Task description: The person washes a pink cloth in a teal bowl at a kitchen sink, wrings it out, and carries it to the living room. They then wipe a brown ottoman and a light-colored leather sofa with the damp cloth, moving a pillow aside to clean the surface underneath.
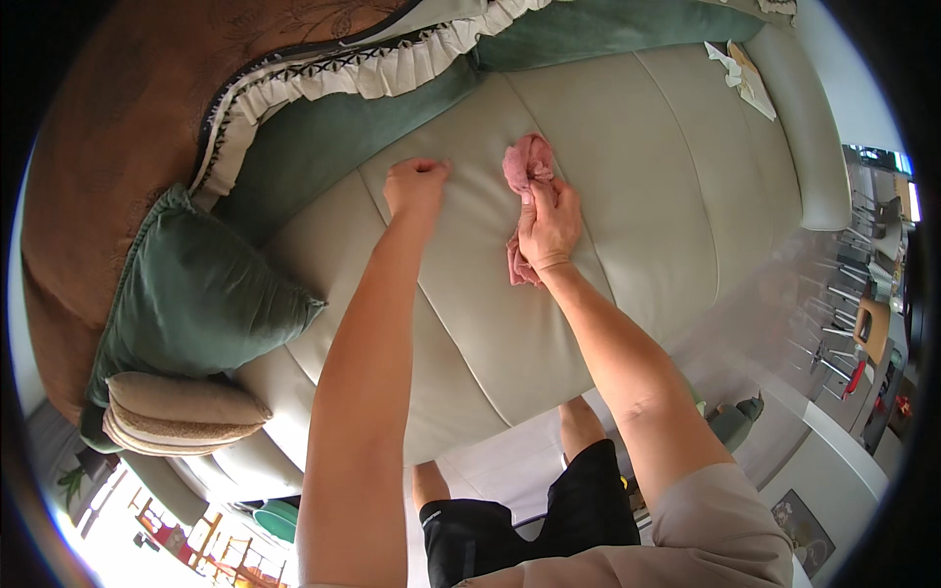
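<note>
A crumpled pink cloth (528, 160) is gripped in my right hand (551, 224), over the middle of a beige sofa seat (639, 162) with seams across it. One end of the cloth bunches out beyond my fingers, and another part hangs below my palm. To the left, my left hand (417, 189) is over the same seat with its fingers curled in. No object shows in it, though the inside of the fingers is partly hidden. A gap of bare seat lies between the two hands.
Green cushions (198, 294) and a striped beige pillow (184, 415) lie at the left. A brown cover (110, 147) with a white ruffled edge (382, 73) drapes the backrest. White tissues (746, 84) lie by the right armrest (805, 132). Chairs (871, 327) stand at the far right.
</note>
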A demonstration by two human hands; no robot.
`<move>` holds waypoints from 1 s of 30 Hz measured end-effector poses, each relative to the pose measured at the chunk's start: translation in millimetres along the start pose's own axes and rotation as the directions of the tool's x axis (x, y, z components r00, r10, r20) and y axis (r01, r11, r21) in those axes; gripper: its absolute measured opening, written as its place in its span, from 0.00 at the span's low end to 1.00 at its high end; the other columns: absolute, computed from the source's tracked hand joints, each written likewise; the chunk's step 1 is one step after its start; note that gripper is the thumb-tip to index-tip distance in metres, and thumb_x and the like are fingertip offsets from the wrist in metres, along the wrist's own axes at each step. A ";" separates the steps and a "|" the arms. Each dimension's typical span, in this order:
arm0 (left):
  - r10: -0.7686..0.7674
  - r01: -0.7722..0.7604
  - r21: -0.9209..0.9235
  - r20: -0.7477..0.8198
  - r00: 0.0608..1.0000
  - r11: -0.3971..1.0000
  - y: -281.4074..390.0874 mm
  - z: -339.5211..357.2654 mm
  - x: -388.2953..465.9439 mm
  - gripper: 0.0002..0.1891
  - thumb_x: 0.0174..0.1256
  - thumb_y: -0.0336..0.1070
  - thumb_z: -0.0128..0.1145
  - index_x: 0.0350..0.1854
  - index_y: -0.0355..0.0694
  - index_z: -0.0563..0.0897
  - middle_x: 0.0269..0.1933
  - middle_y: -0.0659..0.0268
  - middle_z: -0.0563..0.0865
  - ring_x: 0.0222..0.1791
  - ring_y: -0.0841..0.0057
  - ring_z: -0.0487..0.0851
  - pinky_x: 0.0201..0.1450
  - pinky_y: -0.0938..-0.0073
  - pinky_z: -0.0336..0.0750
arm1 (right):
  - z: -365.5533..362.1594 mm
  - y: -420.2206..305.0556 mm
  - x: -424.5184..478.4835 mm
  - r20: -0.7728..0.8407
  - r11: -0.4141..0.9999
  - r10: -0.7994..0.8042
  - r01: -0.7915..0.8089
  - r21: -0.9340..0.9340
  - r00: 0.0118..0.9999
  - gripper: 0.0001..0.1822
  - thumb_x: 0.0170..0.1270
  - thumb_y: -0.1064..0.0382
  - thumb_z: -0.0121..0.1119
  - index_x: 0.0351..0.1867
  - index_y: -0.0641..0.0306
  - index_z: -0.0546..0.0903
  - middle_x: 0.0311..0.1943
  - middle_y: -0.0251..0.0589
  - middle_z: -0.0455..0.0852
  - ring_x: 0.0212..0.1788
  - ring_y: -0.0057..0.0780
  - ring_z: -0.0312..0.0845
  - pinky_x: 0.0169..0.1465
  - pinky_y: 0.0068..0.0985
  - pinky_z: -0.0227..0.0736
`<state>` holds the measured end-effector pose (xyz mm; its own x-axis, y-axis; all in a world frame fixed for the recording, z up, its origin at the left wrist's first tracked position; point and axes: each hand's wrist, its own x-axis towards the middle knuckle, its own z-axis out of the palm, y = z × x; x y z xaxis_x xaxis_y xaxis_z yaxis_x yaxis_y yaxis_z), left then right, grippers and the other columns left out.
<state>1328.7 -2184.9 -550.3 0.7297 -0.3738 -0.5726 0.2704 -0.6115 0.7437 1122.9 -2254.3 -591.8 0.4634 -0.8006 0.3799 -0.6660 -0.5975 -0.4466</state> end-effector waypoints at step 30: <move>0.126 -0.118 -0.566 -0.025 0.992 0.816 -58.2 -19.3 -44.9 0.06 0.77 0.34 0.53 0.41 0.39 0.81 0.34 0.68 0.81 0.26 0.82 0.73 0.27 0.77 0.67 | -10.8 -1.9 1.1 0.024 0.991 -0.060 0.056 0.125 0.998 0.12 0.68 0.60 0.66 0.52 0.47 0.87 0.54 0.39 0.82 0.51 0.45 0.79 0.51 0.42 0.79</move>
<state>1292.3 -2119.1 -561.2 0.7737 -0.4300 -0.4653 0.4900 -0.0595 0.8697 1118.4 -2253.6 -581.8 0.5164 -0.7644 0.3861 -0.5606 -0.6426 -0.5223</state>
